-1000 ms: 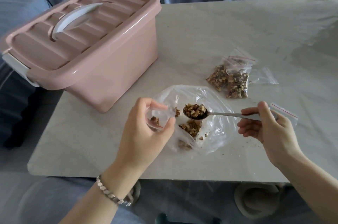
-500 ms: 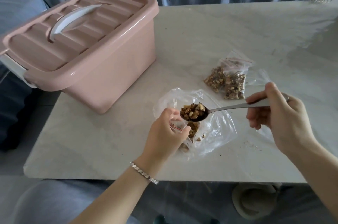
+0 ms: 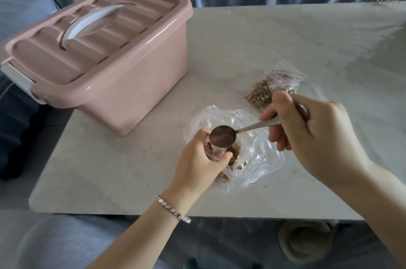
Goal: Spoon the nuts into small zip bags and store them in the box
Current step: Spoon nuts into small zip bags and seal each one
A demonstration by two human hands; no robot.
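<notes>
Spoon: our metal spoon (image 3: 223,137) is now tipped empty over the small zip bag (image 3: 214,154); the walnut pieces (image 3: 209,148) it carried before seem to be inside.
Left hand (image 3: 197,165): we grip this bag.
Right hand (image 3: 307,134): we pinch the spoon handle.
Meaning: scoop probably delivered; pink box (image 3: 105,53) closed.

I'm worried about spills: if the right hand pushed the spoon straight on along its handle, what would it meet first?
Most likely the small zip bag held in the left hand: the spoon in the right hand points at its mouth, bowl right over it. Depth is unclear from one view.
</notes>
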